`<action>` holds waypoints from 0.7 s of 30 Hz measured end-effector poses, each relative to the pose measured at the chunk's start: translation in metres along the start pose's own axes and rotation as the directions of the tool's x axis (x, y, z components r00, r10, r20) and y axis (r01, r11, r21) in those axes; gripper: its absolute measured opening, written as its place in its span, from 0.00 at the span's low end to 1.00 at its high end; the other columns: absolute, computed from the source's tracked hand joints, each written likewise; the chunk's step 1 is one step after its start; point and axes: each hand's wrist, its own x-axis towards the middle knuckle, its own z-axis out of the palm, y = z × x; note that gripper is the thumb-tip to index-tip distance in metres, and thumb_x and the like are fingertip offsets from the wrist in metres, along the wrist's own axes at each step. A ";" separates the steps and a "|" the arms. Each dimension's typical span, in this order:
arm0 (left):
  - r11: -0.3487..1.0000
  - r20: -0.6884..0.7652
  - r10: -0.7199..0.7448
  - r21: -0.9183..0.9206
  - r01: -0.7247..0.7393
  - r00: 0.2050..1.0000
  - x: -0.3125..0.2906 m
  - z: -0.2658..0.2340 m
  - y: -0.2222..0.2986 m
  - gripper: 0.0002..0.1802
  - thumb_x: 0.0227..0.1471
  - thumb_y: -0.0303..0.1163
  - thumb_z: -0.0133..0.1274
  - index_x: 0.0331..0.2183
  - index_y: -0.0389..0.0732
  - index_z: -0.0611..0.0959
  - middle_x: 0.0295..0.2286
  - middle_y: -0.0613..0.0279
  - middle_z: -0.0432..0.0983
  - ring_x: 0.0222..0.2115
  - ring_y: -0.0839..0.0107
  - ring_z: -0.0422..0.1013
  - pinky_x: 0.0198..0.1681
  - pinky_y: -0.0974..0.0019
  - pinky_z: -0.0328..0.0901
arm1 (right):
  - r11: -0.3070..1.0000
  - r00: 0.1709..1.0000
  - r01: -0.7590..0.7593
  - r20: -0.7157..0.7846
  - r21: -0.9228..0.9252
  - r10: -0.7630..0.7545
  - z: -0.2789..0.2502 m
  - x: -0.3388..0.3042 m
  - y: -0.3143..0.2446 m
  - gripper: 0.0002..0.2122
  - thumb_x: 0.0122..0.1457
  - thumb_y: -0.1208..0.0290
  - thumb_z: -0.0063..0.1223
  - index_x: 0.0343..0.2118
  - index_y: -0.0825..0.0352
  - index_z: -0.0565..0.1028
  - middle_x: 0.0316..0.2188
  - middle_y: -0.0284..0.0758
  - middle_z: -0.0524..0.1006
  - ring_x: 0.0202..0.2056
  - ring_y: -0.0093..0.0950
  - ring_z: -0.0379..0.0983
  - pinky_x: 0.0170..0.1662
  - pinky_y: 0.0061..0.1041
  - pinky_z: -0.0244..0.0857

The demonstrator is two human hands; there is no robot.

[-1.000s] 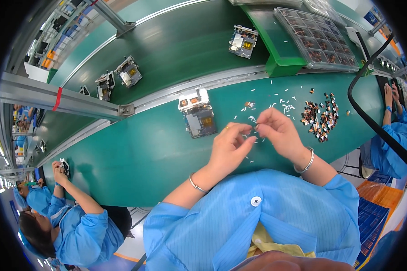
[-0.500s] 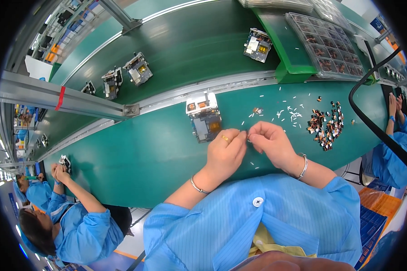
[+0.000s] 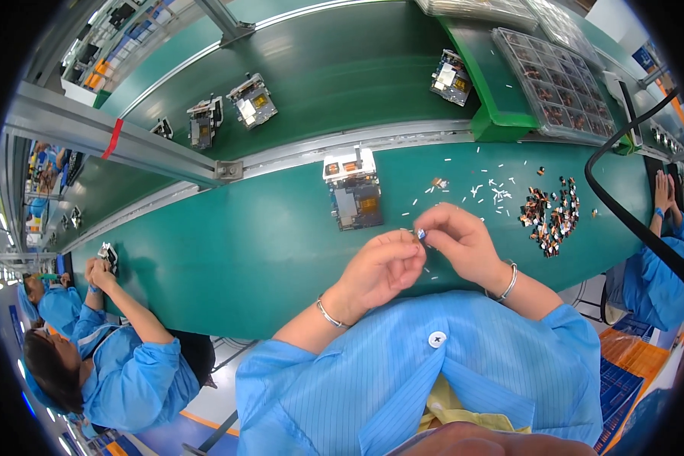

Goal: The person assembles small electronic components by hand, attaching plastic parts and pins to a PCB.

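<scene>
My right hand [image 3: 463,242] pinches a small part [image 3: 421,234] with a bluish-white face between thumb and forefinger. Its exact kind is too small to tell. Close against it, the fingertips of my left hand [image 3: 382,271] are drawn together, fingers curled; what they grip, if anything, is hidden. Just beyond my hands lies a camera-like electronic module [image 3: 355,196], with a white frame along its far end and a grey circuit board. A heap of small orange, black and white parts [image 3: 551,216] is to the right of my right hand.
White slips [image 3: 498,194] are scattered past my right hand. More modules [image 3: 252,101] sit on the dark green belt [image 3: 334,83] behind the metal rail. A clear compartment tray [image 3: 558,83] rests on a green stand, near a black cable [image 3: 596,171]. Co-workers [image 3: 121,372] sit at both sides.
My left hand has rolled, so its curled fingers show, and it has drawn back slightly from the right fingertips. The small part between my hands has come into sight. The view has shifted slightly.
</scene>
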 end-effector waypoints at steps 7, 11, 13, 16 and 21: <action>0.986 0.101 -0.012 -0.165 0.029 0.995 -0.015 0.000 0.000 0.07 0.57 0.27 0.45 0.30 0.34 0.74 0.24 0.53 0.70 0.15 0.72 0.63 0.15 0.72 0.58 | 0.957 0.954 0.255 0.194 -0.136 -0.227 0.006 0.007 -0.014 0.06 0.53 0.83 0.54 0.33 0.67 0.76 0.33 0.34 0.76 0.35 0.27 0.73 0.40 0.24 0.67; 0.969 0.162 -0.032 -0.237 0.070 0.986 -0.024 0.001 0.003 0.09 0.58 0.29 0.43 0.31 0.33 0.74 0.24 0.53 0.69 0.15 0.71 0.63 0.15 0.72 0.59 | 0.910 0.911 0.357 0.294 -0.213 -0.289 0.014 0.017 -0.028 0.06 0.51 0.82 0.57 0.31 0.67 0.76 0.29 0.35 0.78 0.33 0.30 0.74 0.37 0.26 0.68; 0.965 0.174 -0.022 -0.255 0.067 0.984 -0.027 -0.001 0.005 0.09 0.58 0.29 0.42 0.31 0.33 0.74 0.24 0.53 0.69 0.16 0.71 0.63 0.16 0.72 0.60 | 0.907 0.905 0.366 0.307 -0.207 -0.295 0.019 0.020 -0.030 0.05 0.51 0.82 0.57 0.31 0.66 0.76 0.30 0.33 0.78 0.33 0.30 0.74 0.37 0.26 0.68; 0.959 0.242 -0.001 -0.273 0.069 0.970 -0.031 -0.006 0.008 0.09 0.58 0.29 0.45 0.34 0.34 0.76 0.24 0.54 0.70 0.17 0.72 0.63 0.17 0.73 0.58 | 0.883 0.899 0.388 0.321 -0.263 -0.299 0.024 0.028 -0.031 0.05 0.51 0.81 0.57 0.31 0.65 0.77 0.30 0.32 0.78 0.33 0.30 0.75 0.36 0.25 0.69; 0.460 -0.053 0.683 0.806 -0.373 0.728 -0.032 -0.013 0.026 0.09 0.53 0.28 0.53 0.36 0.35 0.74 0.31 0.57 0.72 0.24 0.70 0.68 0.24 0.76 0.62 | 0.928 0.980 0.197 0.099 -0.316 -0.174 0.033 0.058 -0.016 0.05 0.50 0.80 0.58 0.31 0.66 0.77 0.32 0.32 0.76 0.36 0.31 0.73 0.41 0.26 0.67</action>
